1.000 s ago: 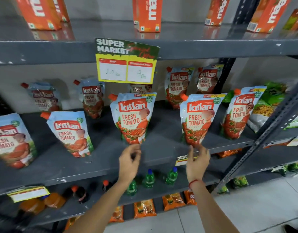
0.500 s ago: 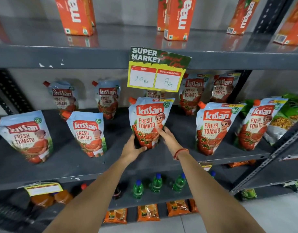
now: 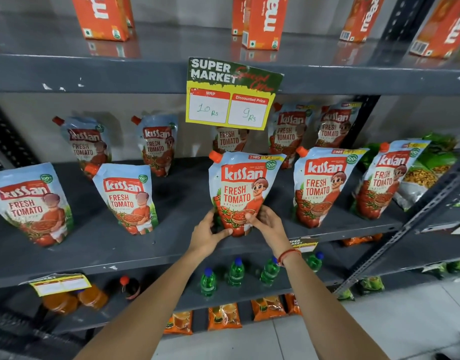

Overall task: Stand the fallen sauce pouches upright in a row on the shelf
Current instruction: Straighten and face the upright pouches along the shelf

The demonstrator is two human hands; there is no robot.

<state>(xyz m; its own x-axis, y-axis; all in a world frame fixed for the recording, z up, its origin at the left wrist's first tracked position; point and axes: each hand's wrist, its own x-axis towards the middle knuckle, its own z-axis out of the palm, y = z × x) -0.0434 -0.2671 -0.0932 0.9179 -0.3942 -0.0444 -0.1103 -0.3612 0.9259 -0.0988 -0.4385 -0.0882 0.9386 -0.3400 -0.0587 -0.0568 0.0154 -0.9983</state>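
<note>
Several ketchup pouches stand upright in two rows on the grey middle shelf [image 3: 99, 245]. The centre front pouch [image 3: 243, 188] is gripped at its base by both hands: my left hand [image 3: 208, 233] on its lower left, my right hand [image 3: 269, 224] on its lower right, thumb across the front. Other front-row pouches stand at the far left [image 3: 29, 203], left of centre [image 3: 127, 198], right of centre [image 3: 322, 185] and far right [image 3: 387, 178]. Back-row pouches [image 3: 156, 144] lean by the wall; one is partly hidden behind the price sign.
A price sign [image 3: 231, 94] hangs from the upper shelf edge, above the held pouch. Orange juice cartons [image 3: 262, 22] stand on the top shelf. Green snack bags [image 3: 431, 167] lie at the right end. Green bottles [image 3: 235, 272] stand on the shelf below. A slanted metal brace [image 3: 405, 229] crosses the right side.
Both hands rose from below the shelf edge to the centre front pouch and closed on its base. The view has shifted closer and to the left.
</note>
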